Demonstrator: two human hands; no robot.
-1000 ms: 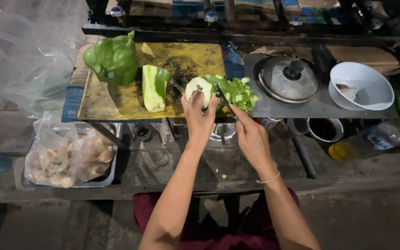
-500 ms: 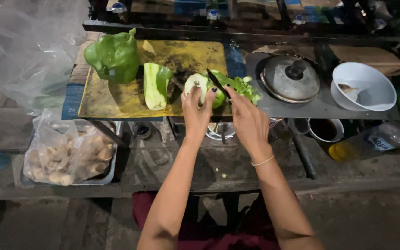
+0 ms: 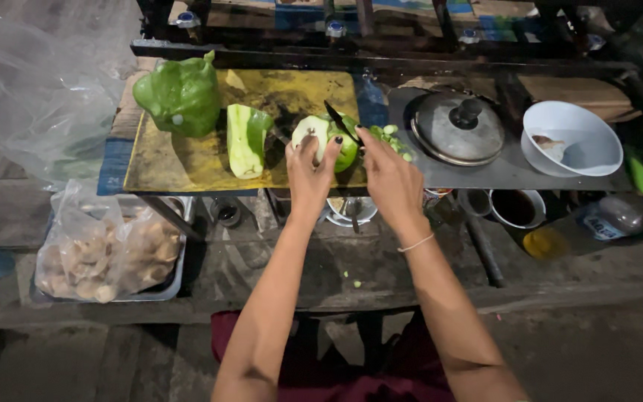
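Risen, knife (image 3: 336,119) crosses gourd (image 3: 321,138) at board's (image 3: 180,167) near edge.

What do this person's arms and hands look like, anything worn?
Both forearms are bare, no sleeves or gloves in view. The right hand has a thin pale band round its wrist. The left hand and its wrist show no jewellery.

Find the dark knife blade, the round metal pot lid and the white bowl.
Dark knife blade (image 3: 336,119), head view: point on the middle of the blade.
Round metal pot lid (image 3: 440,138), head view: on its domed surface.
White bowl (image 3: 586,152), head view: on its inner wall.
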